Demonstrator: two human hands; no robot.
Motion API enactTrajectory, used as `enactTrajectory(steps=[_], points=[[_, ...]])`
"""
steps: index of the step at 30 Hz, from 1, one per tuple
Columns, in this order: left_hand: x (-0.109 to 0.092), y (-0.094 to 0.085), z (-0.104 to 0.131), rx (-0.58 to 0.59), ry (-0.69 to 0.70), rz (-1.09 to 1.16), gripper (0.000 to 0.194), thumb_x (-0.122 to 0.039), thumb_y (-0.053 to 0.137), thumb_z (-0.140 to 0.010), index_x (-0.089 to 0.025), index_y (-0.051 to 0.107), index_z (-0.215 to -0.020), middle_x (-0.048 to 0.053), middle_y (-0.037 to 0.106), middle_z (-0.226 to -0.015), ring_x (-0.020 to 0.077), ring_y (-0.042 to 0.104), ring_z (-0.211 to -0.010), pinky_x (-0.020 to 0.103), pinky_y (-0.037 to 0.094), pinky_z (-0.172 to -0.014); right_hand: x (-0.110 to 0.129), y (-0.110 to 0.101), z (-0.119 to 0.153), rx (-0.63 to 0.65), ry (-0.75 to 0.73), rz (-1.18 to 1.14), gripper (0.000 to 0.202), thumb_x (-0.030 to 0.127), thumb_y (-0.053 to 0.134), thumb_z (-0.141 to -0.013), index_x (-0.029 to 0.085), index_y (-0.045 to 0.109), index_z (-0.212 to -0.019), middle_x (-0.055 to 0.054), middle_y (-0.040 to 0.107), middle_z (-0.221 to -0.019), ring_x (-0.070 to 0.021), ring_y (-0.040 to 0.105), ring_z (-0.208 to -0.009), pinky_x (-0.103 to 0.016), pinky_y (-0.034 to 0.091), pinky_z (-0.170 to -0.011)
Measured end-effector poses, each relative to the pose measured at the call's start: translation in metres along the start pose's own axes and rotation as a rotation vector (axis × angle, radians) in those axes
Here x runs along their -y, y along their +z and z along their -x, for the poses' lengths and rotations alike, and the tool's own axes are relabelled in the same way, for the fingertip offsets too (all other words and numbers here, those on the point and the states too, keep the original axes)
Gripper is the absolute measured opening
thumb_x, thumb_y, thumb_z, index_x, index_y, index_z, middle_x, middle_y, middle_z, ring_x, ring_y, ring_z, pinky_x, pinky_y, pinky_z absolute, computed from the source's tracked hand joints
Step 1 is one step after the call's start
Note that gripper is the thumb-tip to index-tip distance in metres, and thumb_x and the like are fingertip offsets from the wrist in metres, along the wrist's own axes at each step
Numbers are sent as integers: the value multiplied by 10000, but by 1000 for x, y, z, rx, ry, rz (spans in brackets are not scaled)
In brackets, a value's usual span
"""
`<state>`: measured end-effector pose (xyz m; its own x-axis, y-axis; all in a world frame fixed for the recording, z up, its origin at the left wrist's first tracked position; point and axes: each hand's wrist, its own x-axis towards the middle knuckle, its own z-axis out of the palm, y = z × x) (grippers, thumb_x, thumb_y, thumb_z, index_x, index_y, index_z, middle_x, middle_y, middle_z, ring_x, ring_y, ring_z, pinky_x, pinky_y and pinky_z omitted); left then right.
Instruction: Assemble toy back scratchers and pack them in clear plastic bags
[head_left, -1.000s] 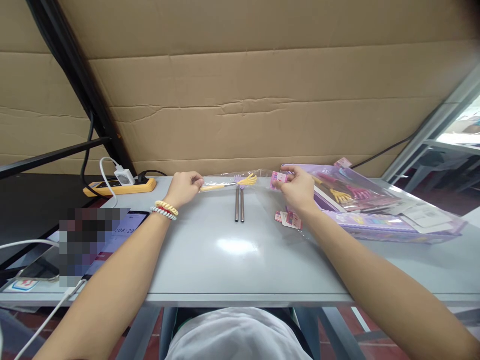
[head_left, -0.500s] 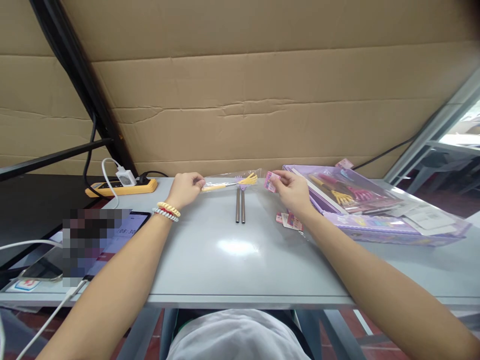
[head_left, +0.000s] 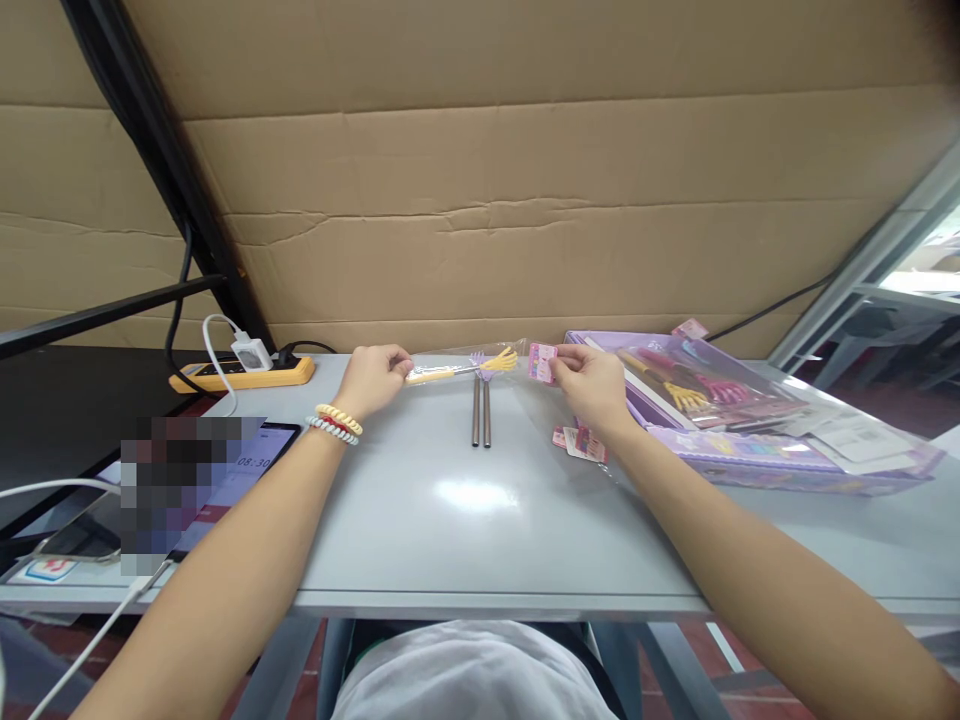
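My left hand (head_left: 375, 378) is closed on the handle end of a yellow back scratcher (head_left: 499, 362) in a clear plastic bag (head_left: 435, 358). The scratcher's hand-shaped head points right. At the other end, my right hand (head_left: 594, 385) pinches a small pink card tag (head_left: 541, 362) by its right edge. Whether the tag is joined to that bag is hard to see. Beneath the bag, two back scratchers with purple heads and dark metal handles (head_left: 481, 410) lie side by side on the grey table (head_left: 480, 545). More pink-and-white tags (head_left: 581, 443) with clear plastic lie below my right wrist.
On the right is a purple box (head_left: 720, 450) with bagged yellow and pink back scratchers (head_left: 701, 392) on it. A yellow power strip (head_left: 255, 377), a charger (head_left: 252, 352) and a tablet (head_left: 251, 465) are at left. Cardboard (head_left: 480, 220) stands behind the table.
My right hand has shifted slightly right, and the pink tag has turned to face me more squarely. My left hand has barely moved and keeps its grip.
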<state>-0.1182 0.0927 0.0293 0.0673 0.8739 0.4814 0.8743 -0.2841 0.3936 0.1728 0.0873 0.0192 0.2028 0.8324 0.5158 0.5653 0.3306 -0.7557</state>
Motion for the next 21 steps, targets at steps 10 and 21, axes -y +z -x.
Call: enactTrajectory(steps=[10,21], points=[[-2,-1,0,-4,4,34,215,-287,513,-774,-194,706,-780,21,703,-695,166,599,-658,271,445,-702,3,1,1,-55,-6,-191,261,273,635,-619,159,593,-850,-20,651,-686,-145,586,-554,-296,493,-561],[-2,-1,0,-11,38,52,223,-301,511,-775,-191,705,-774,17,703,-699,158,595,-652,262,443,-693,-4,4,1,93,-77,7,265,269,531,-732,143,687,-906,-77,722,-843,-210,654,-755,-332,500,-686]])
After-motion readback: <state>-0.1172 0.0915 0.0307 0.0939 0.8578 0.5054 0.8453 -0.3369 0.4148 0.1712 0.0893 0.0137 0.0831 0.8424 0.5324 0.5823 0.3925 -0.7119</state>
